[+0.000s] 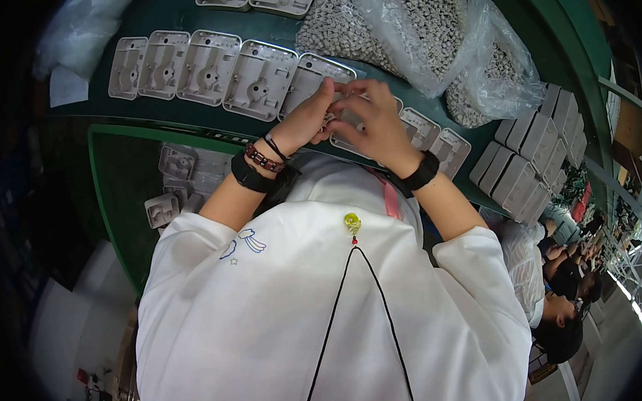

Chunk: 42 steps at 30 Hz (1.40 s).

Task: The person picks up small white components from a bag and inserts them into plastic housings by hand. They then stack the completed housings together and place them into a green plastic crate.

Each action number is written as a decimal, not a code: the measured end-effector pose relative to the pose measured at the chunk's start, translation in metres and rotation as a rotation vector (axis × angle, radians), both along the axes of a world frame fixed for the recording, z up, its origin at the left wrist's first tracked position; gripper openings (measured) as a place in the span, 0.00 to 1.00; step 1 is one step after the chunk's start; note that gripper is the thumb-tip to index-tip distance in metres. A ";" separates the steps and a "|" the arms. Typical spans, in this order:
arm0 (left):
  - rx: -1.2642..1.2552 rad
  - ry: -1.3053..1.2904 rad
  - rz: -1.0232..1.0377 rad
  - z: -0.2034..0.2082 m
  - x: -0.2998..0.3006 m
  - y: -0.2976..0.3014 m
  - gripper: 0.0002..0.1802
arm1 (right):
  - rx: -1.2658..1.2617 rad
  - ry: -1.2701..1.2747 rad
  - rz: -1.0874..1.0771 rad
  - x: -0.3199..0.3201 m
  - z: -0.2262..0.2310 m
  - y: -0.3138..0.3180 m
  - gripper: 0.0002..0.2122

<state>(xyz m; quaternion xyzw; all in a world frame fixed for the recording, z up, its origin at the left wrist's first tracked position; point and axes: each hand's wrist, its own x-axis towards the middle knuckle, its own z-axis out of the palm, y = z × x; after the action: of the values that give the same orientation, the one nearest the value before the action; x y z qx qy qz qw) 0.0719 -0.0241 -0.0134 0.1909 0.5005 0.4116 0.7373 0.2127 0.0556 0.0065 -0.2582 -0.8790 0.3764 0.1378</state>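
Note:
My left hand (307,121) and my right hand (376,123) meet over a row of grey plastic housings. The left one is curled, palm turned toward the right, and something small and greyish shows at its fingers, too small to name. Bent fingers and thumb of my right hand reach in against the left fingers; what they pinch, if anything, is hidden. Just behind the hands lies an open housing (307,81), partly covered by them. To its left stands another housing (260,80) with a round boss inside. A further housing (422,128) sits right of my right hand.
A plastic bag (464,29) of many small pale parts spills over the back of the green table (173,16). Stacked grey housings (525,153) stand at the right. More housings (163,209) lie lower left. A co-worker (556,319) is at the far right.

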 end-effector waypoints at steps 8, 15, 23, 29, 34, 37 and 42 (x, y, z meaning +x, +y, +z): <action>0.045 0.096 -0.025 0.007 -0.004 0.000 0.36 | -0.074 0.032 -0.009 -0.004 -0.009 -0.008 0.06; -0.016 0.060 -0.011 0.006 -0.001 -0.001 0.29 | -0.143 0.059 -0.129 -0.007 -0.012 -0.012 0.03; -0.071 -0.340 0.126 -0.007 -0.013 -0.011 0.24 | -0.185 0.279 -0.156 -0.021 -0.010 -0.016 0.05; 0.040 0.001 0.170 0.005 -0.012 -0.016 0.19 | -0.921 0.203 -0.386 -0.027 -0.015 -0.012 0.05; -0.016 -0.119 0.109 0.000 -0.033 -0.025 0.17 | -0.635 0.171 -0.083 -0.031 -0.004 -0.002 0.04; -0.048 -0.153 0.010 -0.006 -0.047 -0.023 0.17 | -0.340 0.110 0.130 -0.034 0.002 0.010 0.04; 0.069 0.905 -0.127 -0.013 -0.050 -0.018 0.15 | 0.145 0.058 0.314 -0.050 -0.016 0.043 0.05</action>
<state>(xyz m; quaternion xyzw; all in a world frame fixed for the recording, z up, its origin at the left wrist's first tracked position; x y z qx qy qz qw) 0.0222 -0.0420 -0.0259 0.4063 0.7454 0.2575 0.4615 0.1631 0.0986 -0.0098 -0.0963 -0.9290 0.3363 0.1207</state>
